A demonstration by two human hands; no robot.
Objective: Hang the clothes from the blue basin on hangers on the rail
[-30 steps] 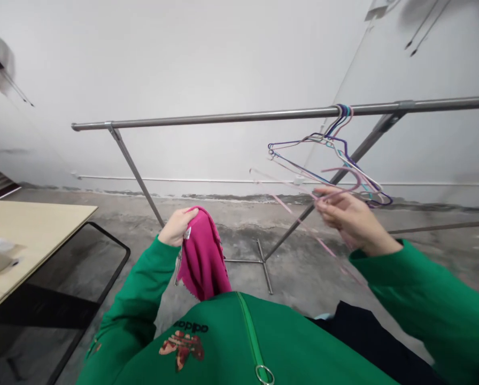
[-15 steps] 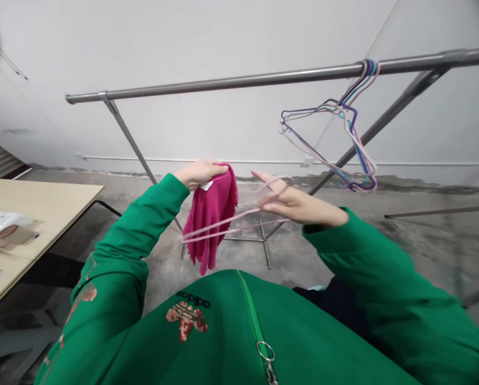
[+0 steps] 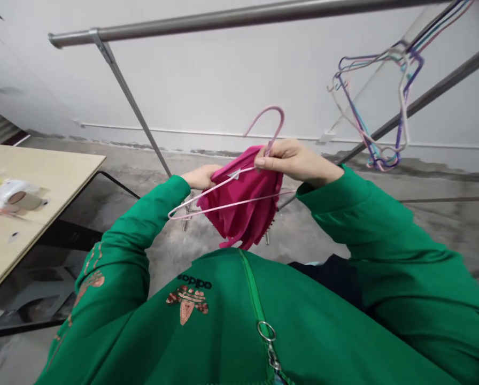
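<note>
My left hand point(image 3: 201, 177) grips the edge of a bright pink garment point(image 3: 239, 214), its fingertips partly hidden behind the cloth. A white label point(image 3: 234, 174) shows near the garment's upper edge, and the fabric hangs in folds. My right hand point(image 3: 299, 162) is closed around the neck of a pale pink clothes hanger point(image 3: 223, 207), whose hook points up above the fingers. The hanger lies across the front of the garment, its left end reaching toward my left sleeve. My right fingers are also at the garment's upper right edge; whether they pinch the cloth, I cannot tell.
A metal clothes rail point(image 3: 191, 22) runs across the top, with several wire hangers point(image 3: 402, 107) hanging at its right. On the left stands a wooden table point(image 3: 63, 166) bearing a plastic-wrapped item point(image 3: 17, 195). A pale wall and concrete floor lie behind.
My right hand has closed on the hanger's neck and met the garment's upper edge. The garment is spread wider behind the hanger. The view has shifted, so the rail sits higher.
</note>
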